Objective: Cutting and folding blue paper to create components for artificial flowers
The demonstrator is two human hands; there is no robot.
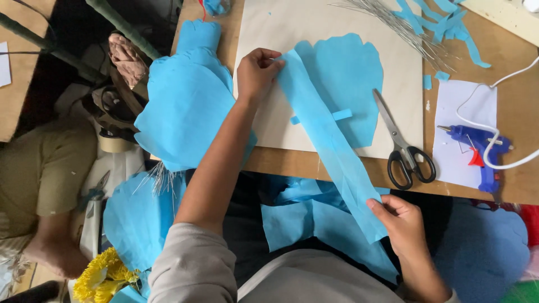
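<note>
Left hand (257, 72): arm extended up the frame from lower centre, forearm bare, grey sleeve pushed to the elbow. Fingers curled, pinching the upper end of a blue paper strip (328, 143) at upper centre of the frame, over the white board (264, 120).

Right hand (400, 220): at lower right of centre, off the near edge of the bench (514, 185), thumb and fingers clamped on the strip's lower end. The hands are well apart, one at each end.

Strip: long, light blue, thin and slightly translucent, drawn taut on a diagonal from upper centre to lower right. It widens toward the lower end. Its upper half lies across a scalloped blue petal (351, 78) resting on the board; a small blue tab shows on either side of it there.

Adjacent: black-handled scissors (403, 147) just right of the petal, shut, handles toward the bench edge. Blue glue gun (476, 147) at right on a white sheet, white cord attached. Larger blue petals (182, 109) lie left of the left arm.
</note>
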